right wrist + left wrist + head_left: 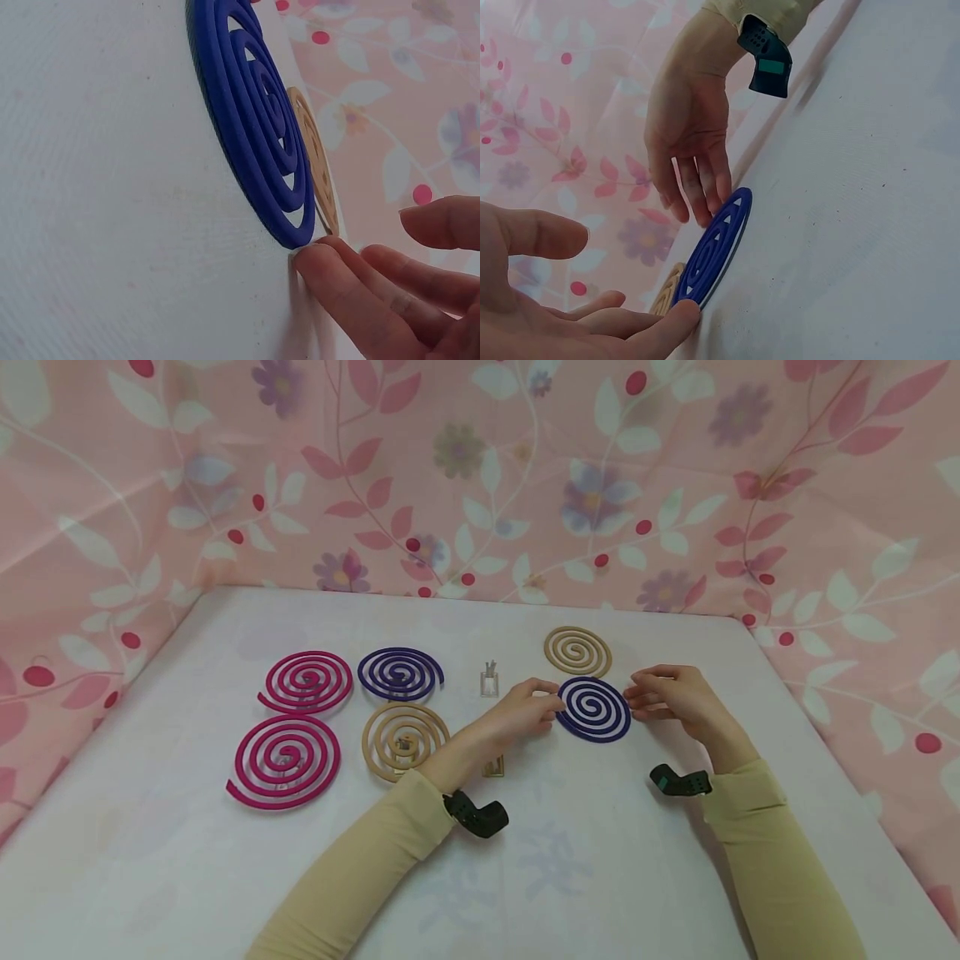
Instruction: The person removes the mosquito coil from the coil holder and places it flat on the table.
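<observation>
A dark blue mosquito coil lies flat on the white table between the two hands. My left hand touches its left edge with the fingertips, the thumb held apart in the left wrist view. From the other side, the fingertips of my right hand rest against the coil's right edge, and the right wrist view shows that thumb also apart. Neither hand grips the coil. Just behind it lies a tan coil, close to the blue one.
On the left stand two pink coils, another blue coil and a tan coil, with small holders visible under them. A small clear-looking holder and a gold-coloured piece, partly behind my left arm, sit mid-table. Floral cloth hangs behind.
</observation>
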`<state>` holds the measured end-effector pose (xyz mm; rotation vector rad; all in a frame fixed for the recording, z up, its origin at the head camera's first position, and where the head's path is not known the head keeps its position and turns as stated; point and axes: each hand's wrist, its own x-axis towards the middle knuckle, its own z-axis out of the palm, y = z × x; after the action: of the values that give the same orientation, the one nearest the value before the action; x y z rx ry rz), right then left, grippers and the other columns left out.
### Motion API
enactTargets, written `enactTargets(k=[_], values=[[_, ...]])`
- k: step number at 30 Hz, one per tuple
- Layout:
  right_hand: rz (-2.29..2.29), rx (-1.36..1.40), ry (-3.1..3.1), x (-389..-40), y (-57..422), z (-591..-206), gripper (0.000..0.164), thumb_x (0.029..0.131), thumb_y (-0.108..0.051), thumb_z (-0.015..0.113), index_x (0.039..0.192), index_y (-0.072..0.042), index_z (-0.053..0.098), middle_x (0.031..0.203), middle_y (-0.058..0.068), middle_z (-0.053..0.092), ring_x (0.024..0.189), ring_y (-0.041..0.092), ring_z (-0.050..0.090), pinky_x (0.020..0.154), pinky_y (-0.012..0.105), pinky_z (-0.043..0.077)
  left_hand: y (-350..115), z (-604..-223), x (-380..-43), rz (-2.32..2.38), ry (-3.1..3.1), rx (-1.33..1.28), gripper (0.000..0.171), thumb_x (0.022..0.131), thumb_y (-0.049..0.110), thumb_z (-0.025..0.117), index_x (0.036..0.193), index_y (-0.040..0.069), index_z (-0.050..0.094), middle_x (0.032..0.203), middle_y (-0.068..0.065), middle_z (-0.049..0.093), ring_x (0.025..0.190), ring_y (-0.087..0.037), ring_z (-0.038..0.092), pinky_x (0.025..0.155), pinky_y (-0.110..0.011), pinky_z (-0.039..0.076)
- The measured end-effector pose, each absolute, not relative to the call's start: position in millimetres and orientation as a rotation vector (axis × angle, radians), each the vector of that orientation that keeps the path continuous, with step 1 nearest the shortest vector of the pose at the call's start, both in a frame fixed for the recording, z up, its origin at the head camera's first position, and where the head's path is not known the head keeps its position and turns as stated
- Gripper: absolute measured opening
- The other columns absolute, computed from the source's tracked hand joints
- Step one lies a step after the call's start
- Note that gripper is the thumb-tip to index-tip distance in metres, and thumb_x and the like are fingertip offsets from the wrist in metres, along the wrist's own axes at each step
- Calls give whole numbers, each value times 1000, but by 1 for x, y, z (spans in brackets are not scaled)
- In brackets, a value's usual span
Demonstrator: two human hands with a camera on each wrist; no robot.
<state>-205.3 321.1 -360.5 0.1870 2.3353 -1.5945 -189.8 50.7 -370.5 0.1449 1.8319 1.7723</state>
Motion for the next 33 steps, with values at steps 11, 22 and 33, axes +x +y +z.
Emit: enactTargets(k=[11,22,33], values=[[-1648,175,2342,-206,320,-363,54,102,-25,57,138,13,42,105,13,71,88,14,72,80,29,61,49,-372,-191,1841,1814,143,47,101,16,53,144,2,42,145,-16,49,136,-31,49,113,-38,42],[-1618,185,2364,-208,321,-365,53,103,-27,56,138,11,44,114,19,68,91,16,72,82,29,60,47,-374,-196,1847,1844,165,47,101,15,51,145,2,42,146,-17,49,137,-30,48,113,-39,42],[-2336,-64,2249,-184,316,-305,31,95,-19,68,122,-2,67,110,3,71,98,16,71,86,24,58,-24,-296,-206,1992,2176,331,41,102,15,52,142,7,47,145,-12,51,129,-26,53,110,-42,45]])
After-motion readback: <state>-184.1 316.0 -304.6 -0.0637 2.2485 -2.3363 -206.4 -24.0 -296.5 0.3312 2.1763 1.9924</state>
